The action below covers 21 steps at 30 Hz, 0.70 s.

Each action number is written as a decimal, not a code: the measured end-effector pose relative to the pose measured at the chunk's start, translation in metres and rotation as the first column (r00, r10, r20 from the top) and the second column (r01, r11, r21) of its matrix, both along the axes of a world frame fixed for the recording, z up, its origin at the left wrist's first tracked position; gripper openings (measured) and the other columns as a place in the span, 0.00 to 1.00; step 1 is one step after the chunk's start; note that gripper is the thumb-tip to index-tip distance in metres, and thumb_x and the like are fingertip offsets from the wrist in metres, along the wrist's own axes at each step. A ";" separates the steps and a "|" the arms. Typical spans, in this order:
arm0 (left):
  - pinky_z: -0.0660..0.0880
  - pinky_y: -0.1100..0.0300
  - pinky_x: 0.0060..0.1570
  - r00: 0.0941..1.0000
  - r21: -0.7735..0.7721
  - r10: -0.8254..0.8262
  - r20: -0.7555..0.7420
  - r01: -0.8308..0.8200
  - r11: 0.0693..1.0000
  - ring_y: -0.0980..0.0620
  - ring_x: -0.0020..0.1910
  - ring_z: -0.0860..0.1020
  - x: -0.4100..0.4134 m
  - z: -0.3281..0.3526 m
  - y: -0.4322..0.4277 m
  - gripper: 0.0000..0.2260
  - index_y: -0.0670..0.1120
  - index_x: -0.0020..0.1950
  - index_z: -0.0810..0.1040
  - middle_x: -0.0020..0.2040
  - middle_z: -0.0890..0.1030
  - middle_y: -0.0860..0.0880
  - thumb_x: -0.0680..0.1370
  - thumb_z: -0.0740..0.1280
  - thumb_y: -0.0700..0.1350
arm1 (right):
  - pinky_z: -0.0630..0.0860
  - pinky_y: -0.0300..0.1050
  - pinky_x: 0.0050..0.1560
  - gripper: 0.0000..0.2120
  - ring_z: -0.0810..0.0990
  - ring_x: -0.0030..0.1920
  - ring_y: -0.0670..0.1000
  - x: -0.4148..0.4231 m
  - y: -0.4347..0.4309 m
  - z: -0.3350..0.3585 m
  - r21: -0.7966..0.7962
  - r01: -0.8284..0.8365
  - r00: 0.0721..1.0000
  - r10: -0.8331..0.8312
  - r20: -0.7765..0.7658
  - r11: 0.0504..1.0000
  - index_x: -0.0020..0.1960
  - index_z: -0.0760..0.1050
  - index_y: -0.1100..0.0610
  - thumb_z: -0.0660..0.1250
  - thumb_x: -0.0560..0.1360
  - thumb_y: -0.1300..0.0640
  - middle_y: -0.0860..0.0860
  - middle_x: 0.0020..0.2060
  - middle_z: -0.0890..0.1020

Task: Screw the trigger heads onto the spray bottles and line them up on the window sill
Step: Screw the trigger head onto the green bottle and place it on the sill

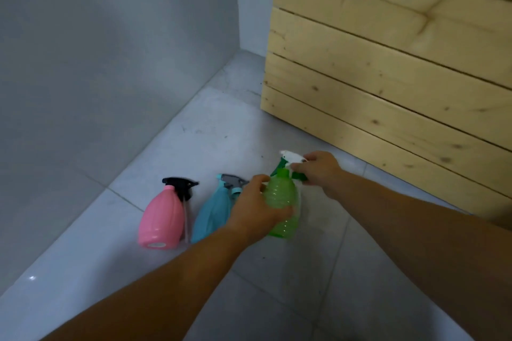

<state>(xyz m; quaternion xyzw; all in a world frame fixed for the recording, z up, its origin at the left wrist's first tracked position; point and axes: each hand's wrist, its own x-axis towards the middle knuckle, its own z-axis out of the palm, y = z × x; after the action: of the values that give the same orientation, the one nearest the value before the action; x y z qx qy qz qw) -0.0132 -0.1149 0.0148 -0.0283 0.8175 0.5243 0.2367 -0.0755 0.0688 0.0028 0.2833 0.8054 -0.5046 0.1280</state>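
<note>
Three spray bottles lie on the tiled floor. A pink bottle [162, 220] lies at the left, a black trigger head [181, 185] beside its neck with the dip tube trailing down its right side. A blue bottle [212, 214] lies in the middle, a grey and blue trigger head [232, 181] by its top. My left hand [256, 209] is closed around the translucent green bottle [281, 203]. My right hand [318, 170] grips the green and white trigger head [288, 162] just above that bottle's open neck.
A pale wooden slatted crate or panel [388, 63] stands close on the right. A grey wall [97, 63] runs along the left and meets the floor [291, 271] in a corner behind the bottles.
</note>
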 end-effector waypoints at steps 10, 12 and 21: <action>0.77 0.51 0.63 0.979 -0.035 -0.118 -0.165 0.114 0.993 0.50 0.60 0.78 0.018 0.134 -0.061 0.44 0.49 0.74 0.69 0.65 0.76 0.48 0.61 0.81 0.58 | 0.84 0.47 0.42 0.07 0.82 0.35 0.49 -0.002 -0.018 0.211 -0.067 0.042 0.878 -0.069 -0.473 0.997 0.48 0.81 0.60 0.74 0.72 0.59 0.53 0.36 0.82; 0.79 0.53 0.59 0.970 -0.047 -0.137 -0.203 0.130 0.990 0.51 0.57 0.80 0.027 0.159 -0.077 0.43 0.50 0.69 0.72 0.61 0.78 0.49 0.57 0.78 0.62 | 0.84 0.49 0.46 0.09 0.83 0.40 0.52 0.005 -0.020 0.253 -0.111 0.056 0.821 -0.108 -0.560 0.992 0.50 0.82 0.61 0.74 0.72 0.58 0.56 0.41 0.83; 0.83 0.53 0.50 0.932 0.102 -0.110 -0.344 0.154 0.983 0.50 0.47 0.85 0.059 0.251 -0.125 0.29 0.50 0.62 0.71 0.51 0.85 0.44 0.67 0.81 0.39 | 0.83 0.46 0.49 0.14 0.85 0.42 0.48 0.074 -0.055 0.383 -0.329 -0.055 0.651 -0.216 -0.728 0.943 0.57 0.79 0.62 0.72 0.74 0.58 0.57 0.49 0.85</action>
<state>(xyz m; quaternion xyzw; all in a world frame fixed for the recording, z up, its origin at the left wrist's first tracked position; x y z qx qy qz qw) 0.0462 -0.2403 0.2658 0.1320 0.8107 0.5555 0.1292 -0.0019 0.0138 0.3861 0.0590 0.6780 -0.7059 -0.1963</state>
